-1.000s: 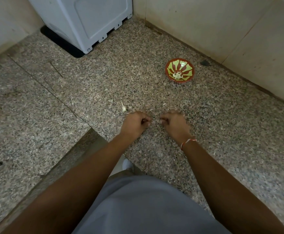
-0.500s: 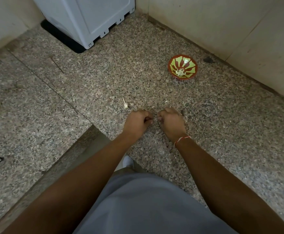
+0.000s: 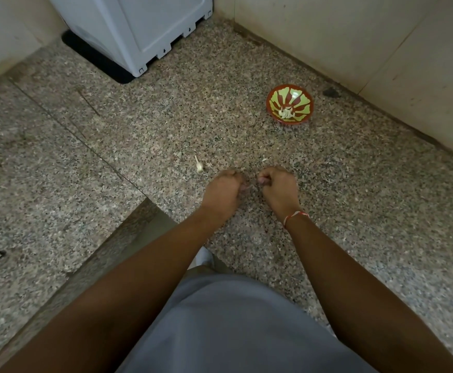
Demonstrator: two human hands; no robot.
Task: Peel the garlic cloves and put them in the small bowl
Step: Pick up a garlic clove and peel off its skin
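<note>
Crouching over the speckled stone floor (image 3: 354, 211), both arms stretched out in front of me. L hand (image 3: 224, 188) and R hand (image 3: 278, 185) sit close together, a small gap between them, both w/ fingers curled in tight. Something thin and pale shows at the L hand's fingertips, reaching toward the R one; prob. a bit of garlic skin (image 3: 249, 187), but too small and blurred to be sure. Can't tell if a clove is inside either fist. Red-and-white thread (image 3: 295, 216) is tied round my R wrist.

One garlic clove (image 3: 199, 165), pale w/ a thin tail pointing away from me, lies on the floor just beyond and a bit left of my L hand, not touching it. A tiny pale scrap (image 3: 265, 159) lies on the floor just past my R hand.

Small bowl (image 3: 290, 104), red w/ light green petal pattern, stands upright on the floor well beyond my hands, to the R, near the wall (image 3: 354, 36). A few pale peeled cloves (image 3: 286, 113) sit in its bottom.

White appliance (image 3: 144, 28) stands on a dark mat (image 3: 96, 60) in the far corner, top centre-left. Dark spot (image 3: 331, 92) on the floor by the wall, just R of the bowl. My grey clothing (image 3: 233, 327) fills the bottom of the view, between my arms.
</note>
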